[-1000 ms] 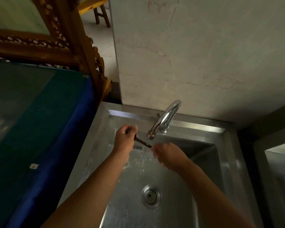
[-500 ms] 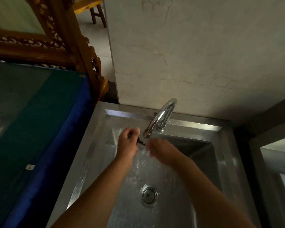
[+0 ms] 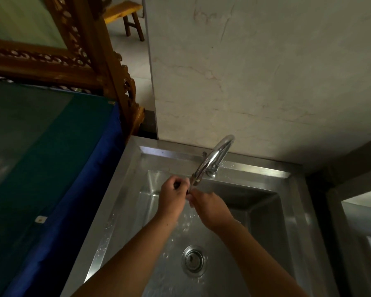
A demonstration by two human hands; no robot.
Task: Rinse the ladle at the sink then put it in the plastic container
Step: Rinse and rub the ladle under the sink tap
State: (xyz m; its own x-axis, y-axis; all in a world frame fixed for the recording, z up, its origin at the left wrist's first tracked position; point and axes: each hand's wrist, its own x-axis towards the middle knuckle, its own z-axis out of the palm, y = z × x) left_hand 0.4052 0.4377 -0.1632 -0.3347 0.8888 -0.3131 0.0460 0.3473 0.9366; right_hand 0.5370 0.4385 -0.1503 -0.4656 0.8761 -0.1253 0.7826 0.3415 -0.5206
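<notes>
Both hands met mid-frame under the tap (image 3: pixel 214 159) spout, over the sink (image 3: pixel 124 189). Left hand (image 3: pixel 171 200) was closed round the ladle (image 3: pixel 177 185) handle, only a dark bit showing btwn its fingers. Right hand (image 3: pixel 210 207) was curled w/ fingertips at the left's; can't tell what it gripped. Drain (image 3: pixel 194 260) sat lower centre, water splashing above it.

I am reading no text, brand, number or sign anywhere in this view. I am seeing one small pale tag (image 3: pixel 40 219) on the blue cloth (image 3: pixel 77 189) left of the sink (image 3: pixel 124 179), but any marking on it is too small to make out.
</notes>
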